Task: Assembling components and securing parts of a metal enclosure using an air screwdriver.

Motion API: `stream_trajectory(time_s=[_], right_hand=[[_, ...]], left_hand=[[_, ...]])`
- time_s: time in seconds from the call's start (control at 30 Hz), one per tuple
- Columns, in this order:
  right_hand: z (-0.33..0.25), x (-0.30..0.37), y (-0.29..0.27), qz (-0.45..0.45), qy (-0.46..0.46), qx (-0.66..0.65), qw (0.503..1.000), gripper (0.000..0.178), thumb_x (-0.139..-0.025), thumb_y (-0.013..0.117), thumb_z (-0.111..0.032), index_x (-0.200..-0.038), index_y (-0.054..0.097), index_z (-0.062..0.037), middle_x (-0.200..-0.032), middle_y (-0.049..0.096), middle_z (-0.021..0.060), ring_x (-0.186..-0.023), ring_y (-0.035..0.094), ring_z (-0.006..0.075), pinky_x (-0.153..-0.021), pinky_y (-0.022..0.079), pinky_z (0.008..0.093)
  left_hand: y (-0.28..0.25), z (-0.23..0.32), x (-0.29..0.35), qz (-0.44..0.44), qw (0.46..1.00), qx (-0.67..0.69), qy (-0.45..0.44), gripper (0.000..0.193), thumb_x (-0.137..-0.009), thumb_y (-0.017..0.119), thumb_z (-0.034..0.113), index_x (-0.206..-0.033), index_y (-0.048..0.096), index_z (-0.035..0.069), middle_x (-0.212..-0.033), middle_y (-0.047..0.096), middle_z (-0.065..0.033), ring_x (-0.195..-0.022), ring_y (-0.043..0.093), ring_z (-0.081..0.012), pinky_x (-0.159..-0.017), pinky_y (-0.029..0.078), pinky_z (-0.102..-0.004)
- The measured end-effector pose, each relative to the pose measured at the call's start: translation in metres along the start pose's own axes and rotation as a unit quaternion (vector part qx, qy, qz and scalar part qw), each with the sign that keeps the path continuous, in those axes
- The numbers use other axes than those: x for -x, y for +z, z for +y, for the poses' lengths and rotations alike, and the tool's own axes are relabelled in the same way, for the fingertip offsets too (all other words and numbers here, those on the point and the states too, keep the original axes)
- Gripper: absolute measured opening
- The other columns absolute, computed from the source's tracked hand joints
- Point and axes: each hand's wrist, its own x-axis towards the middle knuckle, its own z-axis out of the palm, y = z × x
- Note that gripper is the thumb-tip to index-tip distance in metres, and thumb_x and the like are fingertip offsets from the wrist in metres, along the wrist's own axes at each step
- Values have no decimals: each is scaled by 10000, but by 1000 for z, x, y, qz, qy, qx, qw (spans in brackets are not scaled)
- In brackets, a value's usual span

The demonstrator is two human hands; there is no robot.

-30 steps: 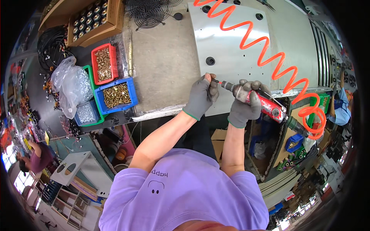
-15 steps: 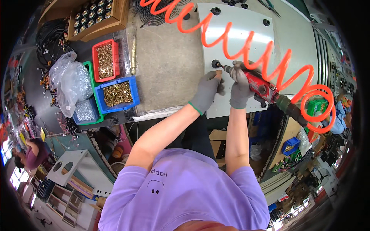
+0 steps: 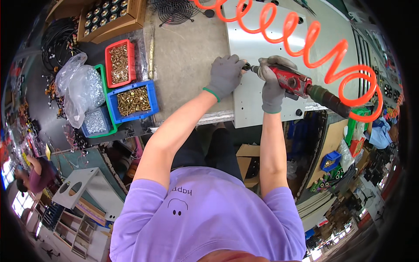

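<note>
My right hand (image 3: pixel 273 85), in a grey glove, is wrapped round a red air screwdriver (image 3: pixel 290 83) lying almost level, its tip pointing left. The tip meets a small black round foot (image 3: pixel 247 67) at the left part of a light grey metal panel (image 3: pixel 262 100). My gloved left hand (image 3: pixel 225 75) is closed at the left side of that foot, with its fingertips against it. Fingers and tool partly hide the foot and any screw in it. An orange coiled hose (image 3: pixel 305 48) loops above the panel, joining the screwdriver's dark rear end.
Left on the bench are a red bin (image 3: pixel 131 65) and a blue bin (image 3: pixel 153 98) of brass-coloured screws and fittings, and a clear bag (image 3: pixel 72 89). Behind stand a cardboard box (image 3: pixel 139 19) of round parts and a black fan guard (image 3: pixel 174 11). Another person (image 3: pixel 39 177) is far left.
My left hand has moved up and left, its fingers now curled at the foot. The screwdriver has turned more level, its tip still at the foot. The whole view has shifted slightly.
</note>
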Motion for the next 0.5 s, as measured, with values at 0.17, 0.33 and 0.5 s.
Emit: stream_trajectory(time_s=[0.17,0.33,0.5], right_hand=[[-22,58,-22,46,-13,-57,997,426,-717,637,-6,-1104,468,-60,-1067,557,177,-958,612,308,-809,536,467],[-35,125,-36,112,56,-34,992,384,-717,636,-13,-1068,483,-35,-962,565,120,-906,595,257,-847,507,458],[-29,152,-47,121,24,-7,992,270,-756,595,37,-1008,520,-26,-953,587,103,-900,597,203,-837,511,373]], left_hand=[[-2,23,48,-69,996,31,40,280,-746,685,231,-1022,667,186,-793,550,-24,-752,569,-223,-642,415,-371],[-2,51,103,-130,989,60,44,292,-736,678,201,-1025,644,186,-845,559,-8,-803,556,-211,-673,416,-373],[8,61,125,-131,986,79,59,433,-648,670,119,-1072,626,199,-817,544,-15,-792,559,-220,-682,428,-361]])
